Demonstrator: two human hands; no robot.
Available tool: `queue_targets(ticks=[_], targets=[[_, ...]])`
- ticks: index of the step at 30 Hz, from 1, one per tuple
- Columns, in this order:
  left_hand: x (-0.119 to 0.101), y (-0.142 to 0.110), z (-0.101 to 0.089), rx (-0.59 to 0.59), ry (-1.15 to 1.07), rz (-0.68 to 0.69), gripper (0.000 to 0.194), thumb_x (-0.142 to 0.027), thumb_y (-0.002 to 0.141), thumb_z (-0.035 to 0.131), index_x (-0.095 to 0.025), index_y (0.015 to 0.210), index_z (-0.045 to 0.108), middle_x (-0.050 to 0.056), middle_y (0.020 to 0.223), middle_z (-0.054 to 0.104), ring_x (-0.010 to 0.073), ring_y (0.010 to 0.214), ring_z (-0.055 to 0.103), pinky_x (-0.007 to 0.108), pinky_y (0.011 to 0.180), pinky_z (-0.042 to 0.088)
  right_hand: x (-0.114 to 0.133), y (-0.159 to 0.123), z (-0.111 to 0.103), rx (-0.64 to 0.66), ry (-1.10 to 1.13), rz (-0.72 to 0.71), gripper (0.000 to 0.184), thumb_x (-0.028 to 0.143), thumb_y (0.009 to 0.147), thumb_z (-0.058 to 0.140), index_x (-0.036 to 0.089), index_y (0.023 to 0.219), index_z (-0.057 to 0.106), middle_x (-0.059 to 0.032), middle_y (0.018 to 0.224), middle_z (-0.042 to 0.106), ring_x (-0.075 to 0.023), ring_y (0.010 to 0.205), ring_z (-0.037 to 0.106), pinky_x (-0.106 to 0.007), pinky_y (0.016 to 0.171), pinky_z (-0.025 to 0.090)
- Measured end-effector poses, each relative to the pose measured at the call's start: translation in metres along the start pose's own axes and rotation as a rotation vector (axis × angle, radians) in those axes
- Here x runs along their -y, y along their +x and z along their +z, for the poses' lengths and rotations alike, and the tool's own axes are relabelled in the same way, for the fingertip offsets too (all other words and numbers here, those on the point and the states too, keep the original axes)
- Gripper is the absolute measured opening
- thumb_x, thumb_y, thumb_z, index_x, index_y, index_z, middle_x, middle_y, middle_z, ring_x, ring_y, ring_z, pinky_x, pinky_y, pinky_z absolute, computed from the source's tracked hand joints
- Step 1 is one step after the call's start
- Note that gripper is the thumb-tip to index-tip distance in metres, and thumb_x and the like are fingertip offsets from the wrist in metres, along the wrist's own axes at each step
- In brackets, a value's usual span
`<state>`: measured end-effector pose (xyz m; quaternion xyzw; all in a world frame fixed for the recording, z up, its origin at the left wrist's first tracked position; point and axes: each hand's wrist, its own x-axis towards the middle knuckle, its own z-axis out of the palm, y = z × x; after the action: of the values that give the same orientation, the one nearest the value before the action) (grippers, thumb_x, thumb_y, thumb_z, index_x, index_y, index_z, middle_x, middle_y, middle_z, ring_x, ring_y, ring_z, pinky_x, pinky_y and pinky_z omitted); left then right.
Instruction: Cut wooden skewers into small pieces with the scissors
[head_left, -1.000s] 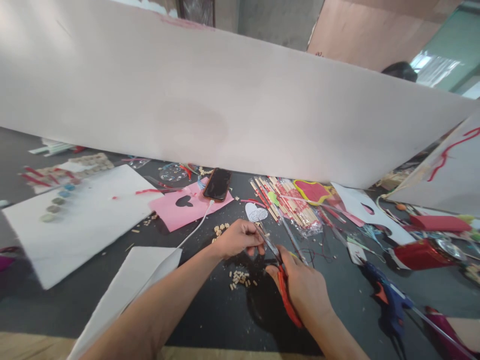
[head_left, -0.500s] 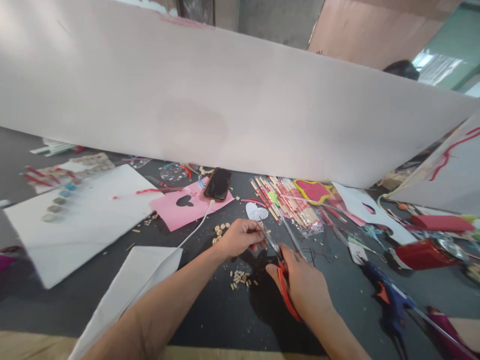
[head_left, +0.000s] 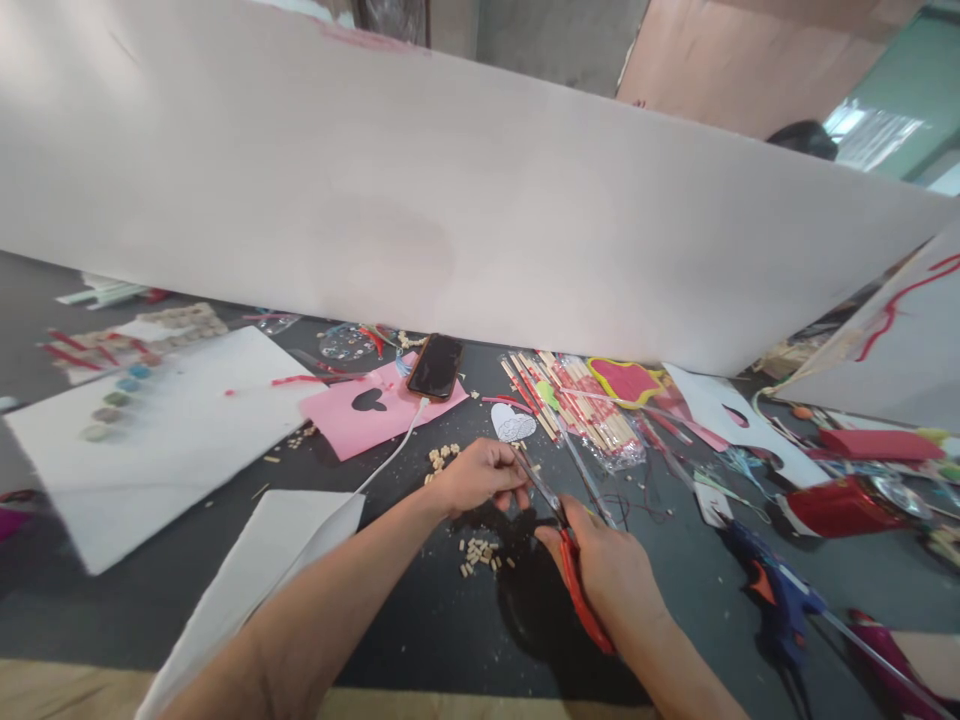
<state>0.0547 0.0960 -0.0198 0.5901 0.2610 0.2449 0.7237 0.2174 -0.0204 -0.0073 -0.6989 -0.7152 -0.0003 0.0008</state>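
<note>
My right hand (head_left: pixel 607 570) is wrapped round a pair of scissors (head_left: pixel 583 600) with red handles, and their metal blades point up and left. Near the blade tips, my left hand (head_left: pixel 487 475) has its fingers pinched together; whatever is between them is too small or hidden to make out. Below the hands, several short cut pieces of wooden stick (head_left: pixel 480 555) lie on the dark table. Beside my left wrist sits a cluster of small pale pieces (head_left: pixel 442 457). Just beyond my fingers lies a white paper heart (head_left: pixel 512 423), partly covered with a drawn pattern.
A phone (head_left: pixel 435 366) on a cable rests over pink paper (head_left: pixel 352 430). Wrapped chopsticks (head_left: pixel 581 395) lie behind the hands. On the right are a glue gun (head_left: pixel 780 580) and a red can (head_left: pixel 847 506). White board (head_left: pixel 187 430) lies left; a tall white panel (head_left: pixel 465 200) stands behind.
My right hand and the scissor handles have shifted slightly right and down. My left hand keeps its pinch in nearly the same place.
</note>
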Motion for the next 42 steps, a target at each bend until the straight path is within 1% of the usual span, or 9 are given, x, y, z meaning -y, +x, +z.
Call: queue_targets(ticks=[3, 10, 17, 22, 29, 34, 37, 39, 42], targets=[[-0.001, 0.0, 0.001, -0.022, 0.008, 0.001, 0.025, -0.033, 0.074, 0.059, -0.009, 0.067, 0.06, 0.004, 0.056, 0.063, 0.0045, 0.037, 0.046, 0.016, 0.041, 0.033, 0.0, 0.001, -0.005, 0.025, 0.045, 0.035, 0.034, 0.046, 0.086, 0.043, 0.022, 0.108, 0.052, -0.005, 0.083, 0.069, -0.0232, 0.067, 0.066, -0.029, 0.053, 0.04], [0.002, 0.002, 0.006, -0.116, -0.008, 0.034, 0.025, -0.034, 0.075, 0.058, -0.01, 0.07, 0.059, 0.003, 0.058, 0.062, 0.0046, 0.04, 0.046, 0.017, 0.042, 0.033, -0.01, 0.003, -0.017, 0.051, 0.298, 0.043, 0.053, 0.048, 0.081, 0.047, 0.022, 0.126, 0.041, -0.0098, 0.111, 0.061, -0.0239, 0.089, 0.062, -0.032, 0.069, 0.045], [0.004, 0.002, 0.009, -0.178, -0.059, 0.103, 0.027, -0.036, 0.075, 0.057, -0.012, 0.066, 0.055, 0.001, 0.057, 0.06, 0.0041, 0.041, 0.044, 0.017, 0.045, 0.034, -0.018, -0.005, -0.031, 0.158, 0.611, 0.022, 0.052, 0.037, 0.08, 0.048, 0.023, 0.129, 0.037, -0.0031, 0.099, 0.062, -0.0148, 0.077, 0.06, -0.026, 0.07, 0.046], [0.002, 0.001, 0.013, -0.193, -0.066, 0.12, 0.027, -0.038, 0.071, 0.062, -0.012, 0.065, 0.057, 0.002, 0.055, 0.061, 0.0059, 0.04, 0.046, 0.018, 0.043, 0.034, -0.019, -0.007, -0.027, 0.063, 0.54, 0.094, 0.063, 0.041, 0.066, 0.064, 0.025, 0.123, 0.044, -0.0034, 0.105, 0.06, -0.0185, 0.089, 0.058, -0.029, 0.077, 0.045], [-0.007, 0.003, -0.016, -0.506, -0.104, 0.208, 0.026, -0.039, 0.078, 0.053, -0.014, 0.069, 0.051, -0.002, 0.061, 0.058, 0.0032, 0.043, 0.039, 0.016, 0.043, 0.029, -0.033, -0.013, -0.015, 0.021, 0.403, 0.133, 0.047, 0.04, 0.077, 0.05, 0.024, 0.121, 0.049, -0.0045, 0.105, 0.063, -0.0192, 0.09, 0.061, -0.031, 0.076, 0.047], [-0.009, 0.0, -0.012, -0.319, -0.026, 0.179, 0.027, -0.038, 0.074, 0.059, -0.012, 0.069, 0.057, 0.002, 0.063, 0.062, 0.0047, 0.046, 0.043, 0.017, 0.047, 0.034, -0.051, -0.009, -0.008, 0.029, 0.106, 0.125, 0.052, 0.03, 0.077, 0.051, 0.016, 0.127, 0.044, -0.0126, 0.114, 0.06, -0.027, 0.103, 0.056, -0.04, 0.082, 0.045], [-0.007, -0.002, -0.004, -0.167, 0.07, 0.15, 0.027, -0.039, 0.076, 0.058, -0.012, 0.073, 0.06, 0.002, 0.063, 0.063, 0.0054, 0.046, 0.045, 0.017, 0.047, 0.036, -0.049, -0.003, -0.021, 0.027, 0.031, 0.088, 0.037, 0.031, 0.079, 0.05, 0.02, 0.115, 0.054, -0.011, 0.105, 0.064, -0.0267, 0.096, 0.058, -0.038, 0.075, 0.045], [-0.006, -0.003, -0.002, -0.097, 0.117, 0.128, 0.027, -0.039, 0.076, 0.057, -0.012, 0.074, 0.061, 0.002, 0.062, 0.063, 0.0059, 0.046, 0.045, 0.017, 0.047, 0.036, -0.041, 0.003, -0.035, -0.007, 0.077, 0.073, 0.023, 0.033, 0.083, 0.046, 0.022, 0.097, 0.06, -0.0075, 0.092, 0.066, -0.0239, 0.089, 0.058, -0.034, 0.071, 0.043], [-0.008, -0.005, -0.001, -0.002, 0.172, 0.098, 0.027, -0.038, 0.077, 0.056, -0.012, 0.074, 0.062, 0.001, 0.061, 0.062, 0.0057, 0.046, 0.045, 0.017, 0.046, 0.036, -0.022, 0.014, -0.05, 0.054, 0.414, 0.035, 0.027, 0.04, 0.089, 0.035, 0.022, 0.085, 0.056, 0.0004, 0.069, 0.059, -0.0142, 0.064, 0.054, -0.025, 0.059, 0.04]])
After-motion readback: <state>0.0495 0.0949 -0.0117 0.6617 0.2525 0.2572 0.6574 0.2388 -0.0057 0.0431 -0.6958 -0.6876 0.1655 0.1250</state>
